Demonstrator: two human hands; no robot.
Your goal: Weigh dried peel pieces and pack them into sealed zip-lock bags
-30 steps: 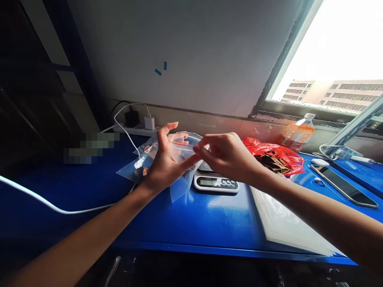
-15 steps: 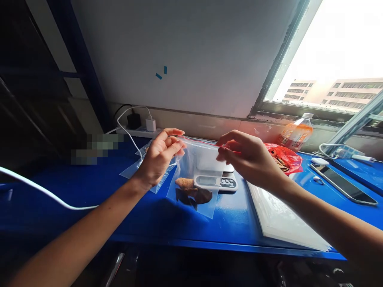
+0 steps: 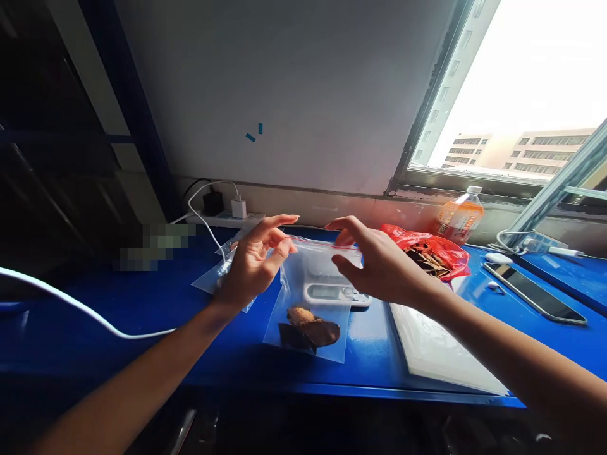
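Observation:
A clear zip bag (image 3: 296,284) with a red strip along its top hangs in front of me. Dark brown dried pieces (image 3: 322,332) and a lighter brown chunk (image 3: 301,315) lie at its bottom. My left hand (image 3: 260,253) pinches the bag's upper left corner between thumb and fingers. At the upper right edge, my right hand (image 3: 374,259) has thumb and fingers apart, close to the red strip; whether it touches the plastic is unclear. Behind the bag sits a white digital scale (image 3: 363,299), partly seen through it.
More clear bags (image 3: 208,278) lie behind my left wrist. Under my right forearm is a stack of white plastic bags (image 3: 436,347). A red bag of brown pieces (image 3: 431,253), an orange drink bottle (image 3: 459,215), a phone (image 3: 535,294) and a white cable (image 3: 95,313) are around.
My right thumb and fingers have parted from their pinch near the bag's top edge. The bag hangs slightly lower in view, and the pieces inside have shifted together.

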